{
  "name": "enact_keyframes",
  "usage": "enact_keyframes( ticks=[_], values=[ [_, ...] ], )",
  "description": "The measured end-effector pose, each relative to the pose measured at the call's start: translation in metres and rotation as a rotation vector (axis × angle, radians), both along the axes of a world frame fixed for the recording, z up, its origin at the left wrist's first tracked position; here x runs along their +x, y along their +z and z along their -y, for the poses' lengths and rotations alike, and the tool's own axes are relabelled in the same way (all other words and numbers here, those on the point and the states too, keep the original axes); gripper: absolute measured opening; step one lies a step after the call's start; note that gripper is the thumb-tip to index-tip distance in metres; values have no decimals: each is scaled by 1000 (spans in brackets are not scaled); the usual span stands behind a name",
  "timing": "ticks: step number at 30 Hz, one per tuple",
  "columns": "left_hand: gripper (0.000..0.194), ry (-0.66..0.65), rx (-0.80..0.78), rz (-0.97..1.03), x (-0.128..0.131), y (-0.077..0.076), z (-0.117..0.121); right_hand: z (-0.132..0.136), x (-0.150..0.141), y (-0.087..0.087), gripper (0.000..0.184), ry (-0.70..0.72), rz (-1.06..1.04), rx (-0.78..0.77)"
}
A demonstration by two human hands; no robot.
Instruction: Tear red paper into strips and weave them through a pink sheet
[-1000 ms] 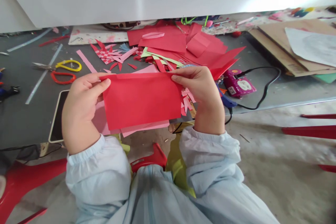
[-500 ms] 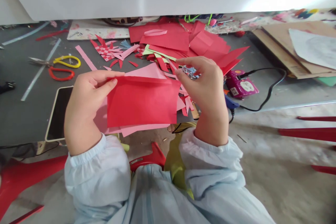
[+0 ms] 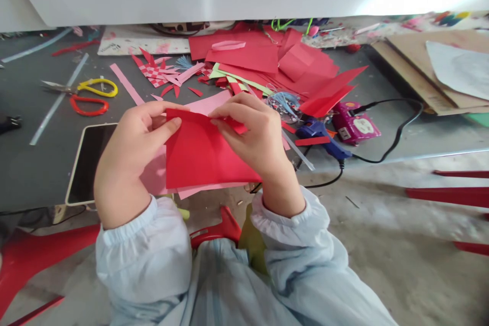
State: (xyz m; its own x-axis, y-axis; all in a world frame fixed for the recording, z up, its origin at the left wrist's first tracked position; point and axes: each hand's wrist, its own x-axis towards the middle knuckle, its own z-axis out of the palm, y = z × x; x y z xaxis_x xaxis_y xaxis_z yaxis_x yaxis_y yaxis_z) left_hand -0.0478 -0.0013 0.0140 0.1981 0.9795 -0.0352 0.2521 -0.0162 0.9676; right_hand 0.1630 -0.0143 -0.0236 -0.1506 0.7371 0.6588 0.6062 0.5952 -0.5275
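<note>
A sheet of red paper (image 3: 194,158) is held up over the near edge of the table. My left hand (image 3: 130,153) pinches its upper left corner between thumb and fingers. At the middle of the top edge, my right hand (image 3: 254,132) grips the same sheet with thumb and fingertips, covering its upper right part. Pink paper (image 3: 155,173) lies beneath and behind the red sheet, showing at its left, bottom and top. A phone (image 3: 87,158) with a dark screen rests beside my left hand, partly covered by it.
Scissors (image 3: 82,94) with yellow and red handles lie at the left. Red paper (image 3: 244,58) is piled at the back. Right of my hands are a blue glue gun (image 3: 323,137), a purple box (image 3: 355,125) with a black cable, and cardboard (image 3: 408,79). A red stool (image 3: 219,226) stands below.
My right hand has moved left from the sheet's right end to the middle of its top edge and now grips it. The sheet has shifted slightly right; the glue gun is uncovered.
</note>
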Motion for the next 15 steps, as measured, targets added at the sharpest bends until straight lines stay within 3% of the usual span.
enact_keyframes(
  ticks=[9, 15],
  values=[
    [17, 80, -134, 22, 1, 0, -2, -2, 0, -8, 26, 31, 165, 290],
    [26, 122, -100, 69, 4, 1, 0, 2, -1, -7, 31, -19, 285, 185]
  ],
)
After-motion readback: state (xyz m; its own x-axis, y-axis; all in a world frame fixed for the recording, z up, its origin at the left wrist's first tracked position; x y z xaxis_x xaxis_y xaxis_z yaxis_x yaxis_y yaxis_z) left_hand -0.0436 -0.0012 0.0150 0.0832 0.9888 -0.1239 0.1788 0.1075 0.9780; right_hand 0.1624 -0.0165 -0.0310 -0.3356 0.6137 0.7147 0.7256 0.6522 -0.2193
